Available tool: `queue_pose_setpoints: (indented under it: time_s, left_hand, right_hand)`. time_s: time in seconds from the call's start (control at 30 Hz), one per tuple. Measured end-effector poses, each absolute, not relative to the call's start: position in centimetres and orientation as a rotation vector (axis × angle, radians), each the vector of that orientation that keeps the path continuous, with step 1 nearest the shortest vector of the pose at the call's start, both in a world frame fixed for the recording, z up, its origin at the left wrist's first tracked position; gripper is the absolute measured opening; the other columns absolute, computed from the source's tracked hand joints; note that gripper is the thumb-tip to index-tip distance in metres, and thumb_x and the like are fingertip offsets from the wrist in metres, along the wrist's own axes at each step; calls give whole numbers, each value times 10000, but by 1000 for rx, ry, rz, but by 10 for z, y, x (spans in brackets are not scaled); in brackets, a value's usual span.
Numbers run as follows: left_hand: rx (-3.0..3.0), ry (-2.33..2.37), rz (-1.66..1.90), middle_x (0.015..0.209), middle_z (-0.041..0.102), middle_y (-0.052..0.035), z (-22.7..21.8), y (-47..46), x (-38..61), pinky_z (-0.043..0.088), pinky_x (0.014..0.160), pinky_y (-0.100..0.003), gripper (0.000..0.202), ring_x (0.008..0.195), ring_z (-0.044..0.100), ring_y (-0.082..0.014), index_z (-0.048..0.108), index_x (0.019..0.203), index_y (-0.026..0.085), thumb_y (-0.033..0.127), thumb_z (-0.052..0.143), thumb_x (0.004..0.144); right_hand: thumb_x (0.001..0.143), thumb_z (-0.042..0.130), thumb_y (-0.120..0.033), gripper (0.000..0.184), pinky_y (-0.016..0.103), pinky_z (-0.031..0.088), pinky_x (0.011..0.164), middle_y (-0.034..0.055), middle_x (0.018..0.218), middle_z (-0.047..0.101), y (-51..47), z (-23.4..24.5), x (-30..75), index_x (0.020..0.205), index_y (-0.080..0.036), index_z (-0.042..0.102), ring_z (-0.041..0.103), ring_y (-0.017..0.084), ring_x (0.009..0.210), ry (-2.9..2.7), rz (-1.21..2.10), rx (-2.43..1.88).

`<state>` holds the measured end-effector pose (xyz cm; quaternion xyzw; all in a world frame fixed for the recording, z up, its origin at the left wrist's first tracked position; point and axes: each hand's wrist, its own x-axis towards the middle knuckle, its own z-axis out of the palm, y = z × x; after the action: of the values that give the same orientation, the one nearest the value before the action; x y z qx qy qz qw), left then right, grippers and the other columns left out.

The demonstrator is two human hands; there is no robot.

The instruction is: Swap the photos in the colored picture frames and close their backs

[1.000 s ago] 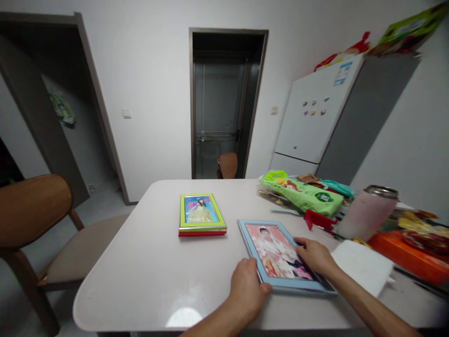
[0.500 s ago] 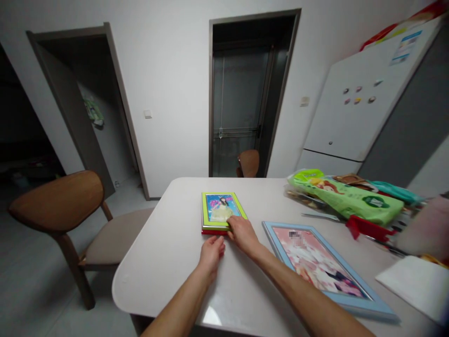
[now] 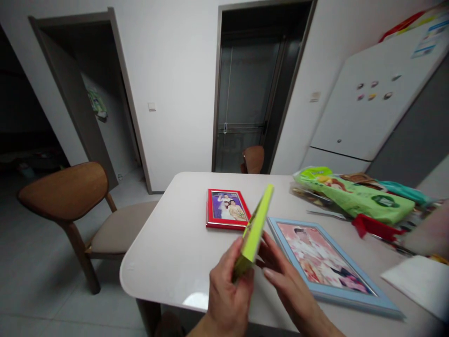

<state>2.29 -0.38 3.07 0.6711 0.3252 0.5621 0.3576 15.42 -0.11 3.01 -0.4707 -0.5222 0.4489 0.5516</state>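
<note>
Green frame held on edge, right of the red frame

I have the green frame (image 3: 257,229) in my left grip (image 3: 229,290), pinched at its near end with the thumb on one face and the fingers on the other. It stands steeply tilted, its narrow side towards me, just to the right of the red frame (image 3: 228,207). My right grip (image 3: 286,276) is half-curled beside the green frame, nearer me than the red frame and to its right; I cannot tell whether its fingers touch.

The red frame lies flat on the table (image 3: 168,262), photo up. Right of it, also flat and photo up, is the larger blue frame (image 3: 321,255). Farther right of the red frame I see a green pack (image 3: 365,193) and a white slab (image 3: 417,281). Well left of it stands a chair (image 3: 66,191).
</note>
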Motion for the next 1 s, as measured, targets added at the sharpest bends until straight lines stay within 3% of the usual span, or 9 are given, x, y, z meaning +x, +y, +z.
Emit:
queue_pose_setpoints:
  time_s: [0.07,0.17,0.27,0.43,0.53,0.7,0.8,0.9,1.0]
  left_hand:
    - [2196,696,1383,1230,439,-119,27,-14,16,351,922,-361,462,1124,401,-236,367,1224,160,175,432,767]
    - [2653,645,1299,1158,503,-121,9,-25,13,399,878,-354,449,1083,431,-243,360,1229,192,201,416,784]
    - [2841,792,1295,1030,601,-89,-10,-33,17,453,820,-302,366,985,524,-212,437,1167,220,159,372,812]
    - [3009,827,1302,980,632,-74,-25,-31,21,479,781,-262,292,930,568,-195,519,1055,176,120,376,806]
    - [3090,830,1220,984,630,-86,-34,-26,24,494,752,-269,255,918,577,-209,536,1009,138,131,379,809]
    - [3031,928,1153,1014,612,-108,-63,-24,37,478,779,-307,253,973,544,-230,521,1015,144,143,372,811]
    - [2907,884,1014,1050,592,-109,-66,-22,34,462,809,-326,286,1008,520,-232,500,1052,168,163,428,775]
    - [2686,871,818,1132,531,-149,-49,-16,12,426,858,-387,465,1058,471,-270,463,1113,130,249,540,671]
    - [2491,1187,769,1250,392,-188,-33,-6,-17,332,931,-451,585,1163,336,-286,381,1191,86,244,552,654]
  right_hand:
    - [670,432,-487,566,372,403,849,19,1189,496,-17,32,158,1201,-300,375,447,241,1081,-971,1193,-1068]
    - [695,380,-505,492,376,448,776,53,997,621,-34,35,164,1099,-256,509,531,267,971,-850,1263,-1099]
    - [673,461,-406,421,376,446,749,86,878,657,-37,31,168,1005,-174,576,579,264,867,-793,1380,-1141]
    - [610,500,-251,385,312,459,655,62,844,668,-19,13,172,977,-153,563,606,215,729,-904,1486,-1283]
    - [586,476,-196,422,288,453,650,56,866,658,-3,-1,179,1000,-140,538,597,206,734,-1207,1316,-1405]
    - [585,470,-187,386,293,430,691,63,829,644,13,-21,193,962,-171,553,582,208,729,-1618,768,-1723]
    - [593,491,-222,367,330,402,777,99,875,613,14,-24,197,943,-148,574,557,236,833,-1767,505,-1853]
    - [624,511,-278,427,367,350,867,133,1033,540,9,-20,193,1023,-131,552,490,246,969,-1878,349,-1798]
    - [646,539,-339,394,389,321,895,108,1132,483,0,-14,175,1014,-204,569,425,246,1047,-2022,410,-1613]
